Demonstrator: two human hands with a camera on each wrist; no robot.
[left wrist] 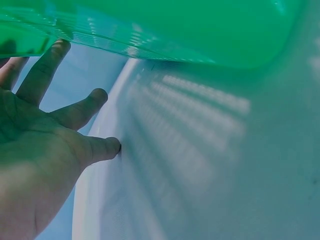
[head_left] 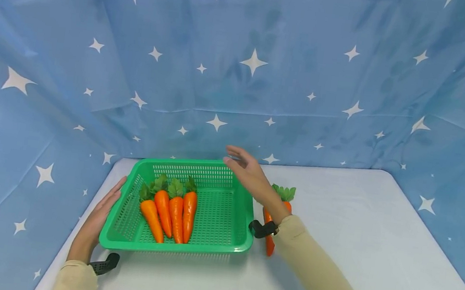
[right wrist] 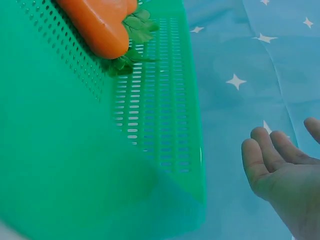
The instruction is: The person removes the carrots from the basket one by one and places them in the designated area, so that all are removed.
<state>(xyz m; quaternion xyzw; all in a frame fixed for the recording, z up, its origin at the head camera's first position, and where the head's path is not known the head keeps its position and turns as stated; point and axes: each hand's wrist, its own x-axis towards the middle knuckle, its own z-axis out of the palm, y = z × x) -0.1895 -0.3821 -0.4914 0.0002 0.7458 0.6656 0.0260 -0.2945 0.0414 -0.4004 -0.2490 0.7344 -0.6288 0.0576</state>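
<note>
Nearest, at 8 o'clock of the basket [head_left: 176, 250], the left hand [head_left: 97, 218] lies along the outer wall, fingers extended and spread, gripping nothing. The basket is on the 9 o'clock side of the desk [head_left: 337, 216]. Four carrots [head_left: 175, 218] lie side by side in its 9 o'clock half, leaves [head_left: 176, 188] toward 12; the floor at 3 o'clock is bare. Outside the 3 o'clock wall, at least one loose carrot [head_left: 269, 246] rests on the desk, partly covered by the right wrist [head_left: 280, 211]; an orange patch [head_left: 288, 205] beside it suggests a second, though the arm prevents a firm count. The right hand [head_left: 250, 174] is above the 2 o'clock corner, fingers relaxed, slightly bent, holding nothing. Farthest, at 12 o'clock, is a starred cloth [head_left: 222, 85].

Progress, as judged: four carrots are in; whatever lies at 3 o'clock is not. Neither hand carries a carrot.

Views compared: only the head view gives the count of four and the loose carrot. The left wrist view adds the palm side of the spread fingers, one tip at the basket wall, and slotted light on the desk. The right wrist view adds the upturned palm, apart from the basket.
</note>
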